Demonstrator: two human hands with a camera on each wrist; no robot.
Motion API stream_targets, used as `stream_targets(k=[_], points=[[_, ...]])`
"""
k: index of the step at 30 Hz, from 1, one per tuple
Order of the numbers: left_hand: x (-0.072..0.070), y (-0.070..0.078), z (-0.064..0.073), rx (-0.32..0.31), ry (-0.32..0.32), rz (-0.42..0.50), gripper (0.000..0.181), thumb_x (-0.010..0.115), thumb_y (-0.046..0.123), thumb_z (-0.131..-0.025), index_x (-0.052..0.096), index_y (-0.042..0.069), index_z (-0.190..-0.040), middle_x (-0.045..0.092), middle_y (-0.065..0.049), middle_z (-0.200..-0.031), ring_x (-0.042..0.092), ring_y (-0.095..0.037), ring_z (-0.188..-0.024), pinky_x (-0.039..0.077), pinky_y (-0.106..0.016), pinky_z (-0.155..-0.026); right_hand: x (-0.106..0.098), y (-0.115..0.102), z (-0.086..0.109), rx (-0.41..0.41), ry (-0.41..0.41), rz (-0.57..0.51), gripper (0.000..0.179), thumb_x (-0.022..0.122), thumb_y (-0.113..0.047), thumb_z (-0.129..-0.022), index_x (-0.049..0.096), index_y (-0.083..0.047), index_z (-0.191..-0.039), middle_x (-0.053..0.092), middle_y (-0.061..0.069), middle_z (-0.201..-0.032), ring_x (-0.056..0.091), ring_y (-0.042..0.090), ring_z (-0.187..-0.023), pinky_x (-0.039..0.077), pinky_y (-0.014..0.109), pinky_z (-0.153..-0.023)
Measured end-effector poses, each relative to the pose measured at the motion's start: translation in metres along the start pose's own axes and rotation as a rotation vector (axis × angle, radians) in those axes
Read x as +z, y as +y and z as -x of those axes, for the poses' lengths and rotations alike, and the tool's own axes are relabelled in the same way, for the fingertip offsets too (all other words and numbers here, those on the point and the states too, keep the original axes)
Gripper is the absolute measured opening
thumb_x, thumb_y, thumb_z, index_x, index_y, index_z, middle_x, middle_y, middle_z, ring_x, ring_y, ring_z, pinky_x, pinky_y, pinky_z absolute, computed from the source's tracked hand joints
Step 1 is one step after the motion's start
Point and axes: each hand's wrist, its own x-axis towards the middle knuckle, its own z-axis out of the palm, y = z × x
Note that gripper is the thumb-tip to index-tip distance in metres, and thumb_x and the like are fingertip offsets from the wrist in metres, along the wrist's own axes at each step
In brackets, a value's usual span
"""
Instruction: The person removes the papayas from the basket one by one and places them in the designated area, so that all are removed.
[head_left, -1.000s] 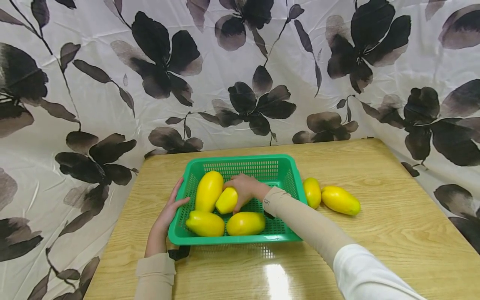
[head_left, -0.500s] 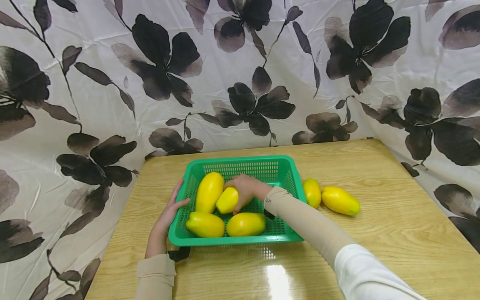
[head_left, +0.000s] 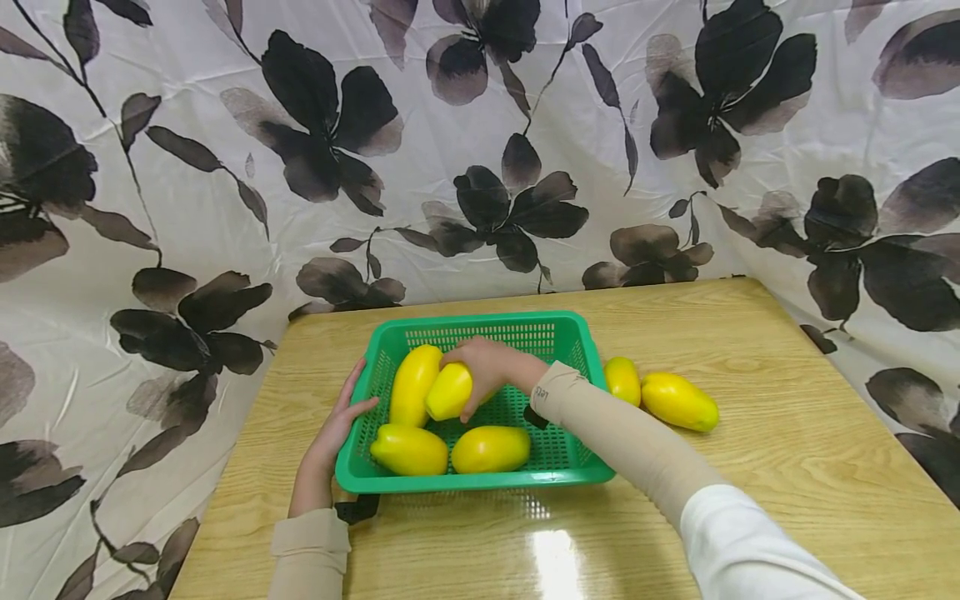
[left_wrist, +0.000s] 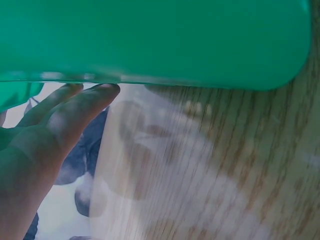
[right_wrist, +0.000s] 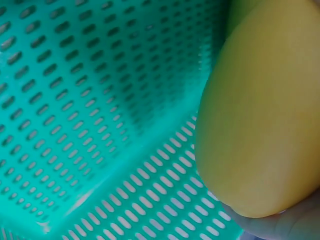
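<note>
Yellow fruit [head_left: 448,392] now lifted, right hand [head_left: 487,368] gripping

green basket [head_left: 577,350], yellow fruits [head_left: 491,448], black-flowered white cloth [head_left: 480,150]

Wood table [head_left: 787,433] w/ green basket [head_left: 570,333], 2 yellow fruits [head_left: 678,401].

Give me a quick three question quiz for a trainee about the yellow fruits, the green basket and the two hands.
1. How many yellow fruits lie on the table outside the green basket?
2. True or false: the left hand grips a fruit.
3. Which hand holds a fruit over the basket: A left, B right?

Key
1. Two: one fruit beside the basket's right wall, another beside it.
2. False; its straight fingers rest against the basket's left wall.
3. B; the right hand grips the held fruit.
</note>
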Motion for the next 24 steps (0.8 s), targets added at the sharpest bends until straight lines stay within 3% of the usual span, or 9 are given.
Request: stream_targets(k=[12, 19, 24], points=[[-0.001, 0.000, -0.002, -0.007, -0.006, -0.015, 0.070, 0.040, 0.011, -0.096, -0.003, 0.029, -0.148, -0.009, -0.002, -0.152, 0.017, -0.032, -0.133, 0.023, -0.050, -0.102, -0.025, -0.001, 0.009, -0.028, 0.057, -0.042, 0.079, 0.084, -0.046, -0.054, 0.056, -0.019, -0.123, 0.054, -0.001, -0.116, 0.047, 0.017, -0.102, 0.042, 0.033, -0.083], [-0.002, 0.001, -0.001, 0.001, 0.008, -0.061, 0.070, 0.042, 0.013, -0.096, -0.001, 0.027, -0.148, -0.013, -0.002, -0.152, 0.003, -0.034, -0.136, 0.015, -0.056, -0.104, -0.039, 0.001, 0.018, -0.039, 0.086, -0.087, 0.078, 0.085, -0.042, -0.054, 0.057, -0.018, -0.122, 0.054, 0.000, -0.116, 0.050, 0.016, -0.098, 0.043, 0.032, -0.080], [-0.001, 0.000, -0.002, 0.016, 0.012, -0.073, 0.069, 0.042, 0.012, -0.095, -0.001, 0.026, -0.148, -0.013, -0.002, -0.152, 0.000, -0.033, -0.136, 0.013, -0.057, -0.104, -0.045, 0.004, 0.024, -0.052, 0.107, -0.083, 0.078, 0.086, -0.042, -0.053, 0.057, -0.018, -0.121, 0.054, 0.001, -0.117, 0.050, 0.017, -0.098, 0.043, 0.032, -0.080]])
